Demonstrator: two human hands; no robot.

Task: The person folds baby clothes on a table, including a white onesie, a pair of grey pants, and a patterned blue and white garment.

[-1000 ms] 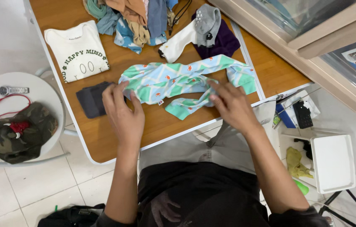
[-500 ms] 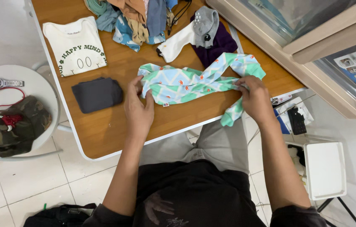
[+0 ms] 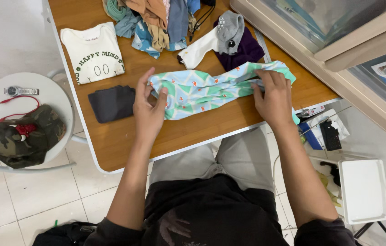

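A soft patterned cloth (image 3: 206, 91), mint green with little orange and white shapes, lies folded into a long strip across the brown wooden worktop (image 3: 124, 136). The left hand (image 3: 149, 109) pinches the left end of the cloth between thumb and fingers. The right hand (image 3: 272, 98) presses flat on the right end, fingers bent over the edge, gripping it.

Just left of the left hand sits a small dark grey folded cloth (image 3: 111, 102), square and smooth. Above that lies a white folded shirt (image 3: 93, 52) with dark print. At the far edge of the worktop there is a messy pile of clothes (image 3: 156, 20) in blue, tan and green. Near it lie a white sock (image 3: 199, 48), a grey sock (image 3: 229, 27) and a purple cloth (image 3: 245, 52).

Beside the worktop stands a round white stool (image 3: 51, 98). On it are a floppy camouflage cap (image 3: 24, 136) and a shiny wristwatch (image 3: 19, 91).

Half a second ago the cloth was looser and part of it hung down over the front edge by the right hand. Now that part is pulled up and the strip looks neater and flatter.
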